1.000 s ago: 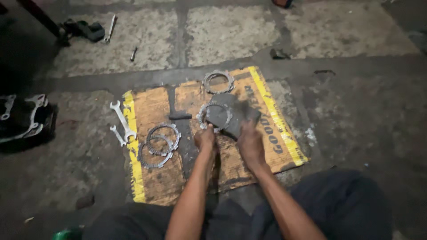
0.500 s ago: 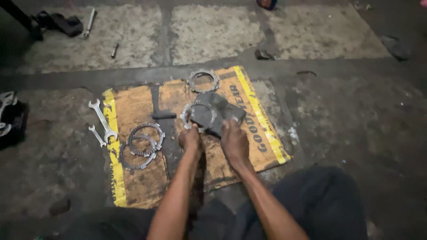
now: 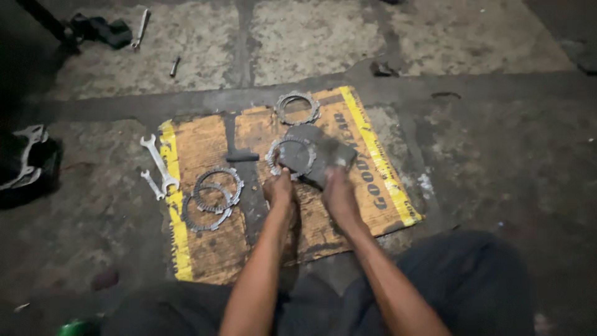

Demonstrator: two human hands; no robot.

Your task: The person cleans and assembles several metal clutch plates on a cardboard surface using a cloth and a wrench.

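Both my hands work over a worn orange mat [image 3: 205, 143] with yellow edges on the floor. My left hand [image 3: 279, 190] grips the near rim of a toothed metal ring plate [image 3: 291, 155]. My right hand [image 3: 339, 193] holds a grey sheet [image 3: 326, 152] pressed against that plate. Two or three similar ring plates [image 3: 212, 198] lie stacked on the mat to the left, and another ring plate [image 3: 297, 107] lies at the mat's far edge.
Two open-ended wrenches [image 3: 158, 167] lie on the mat's left edge. A dark bar [image 3: 242, 157] rests mid-mat. A dark machine part [image 3: 25, 165] sits at far left. A rag [image 3: 99, 28], a spanner [image 3: 142, 26] and a bolt [image 3: 175, 66] lie on the concrete beyond.
The view has drifted slightly, so everything sits a little further left in frame. My hands stay together on the ring plate and grey sheet, with no clear change in grip.
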